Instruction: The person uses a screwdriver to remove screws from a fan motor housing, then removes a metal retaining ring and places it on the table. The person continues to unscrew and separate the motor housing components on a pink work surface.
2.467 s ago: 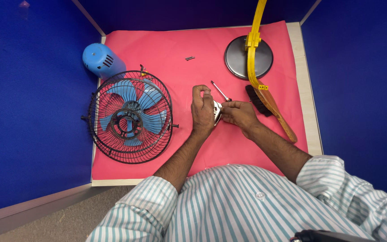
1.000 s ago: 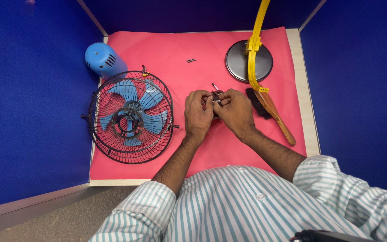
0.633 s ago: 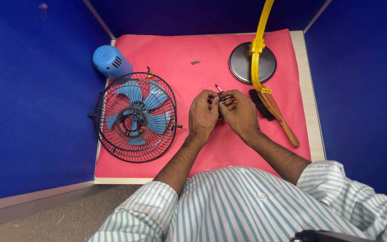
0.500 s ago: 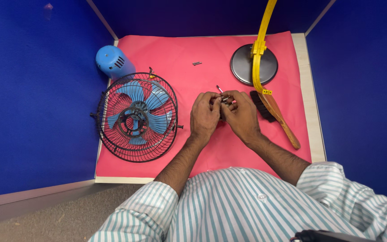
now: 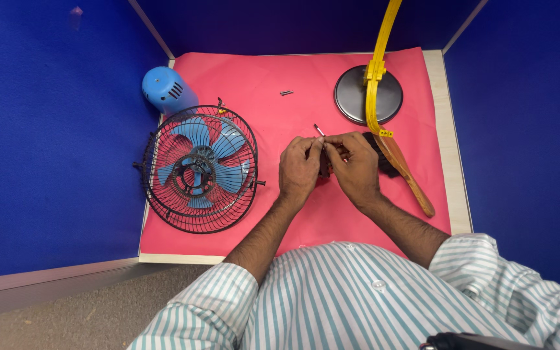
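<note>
Head cam, only view I've got, looking straight down at the bench. My left hand (image 5: 299,168) and right hand (image 5: 356,167) are knuckle to knuckle at mid frame, fingertips of both pressed in around a small dark part (image 5: 325,170) sitting betw. them. A thin metal pin or screwdriver tip (image 5: 319,129) pokes out just above my left fingers, toward the upper middle. Fingers are curled in tight, not spread, both pinching that little piece, tho the part itself is mostly hidden so I can't tell exactly what it is or which hand has the firmer hold.

Rest of the bench, w/ places in the frame: fan cage with blue blades (image 5: 199,170) lying flat at left centre, well apart from my hands. Blue motor housing (image 5: 165,89) at upper left, just off the cage rim. Round dark base plate (image 5: 368,94) at upper right w/ a yellow curved arm (image 5: 378,68) running up over it and out the top. Wooden-handled brush (image 5: 402,170) just right of my right hand, bristle end tucked behind it. A tiny loose screw (image 5: 286,93) sits alone on the pink mat (image 5: 247,71), upper middle.

Progress, my guess: fan's in pieces, motor, cage and base all separate. I'm only on the small fiddly bit, so most of the job looks like it's left.
</note>
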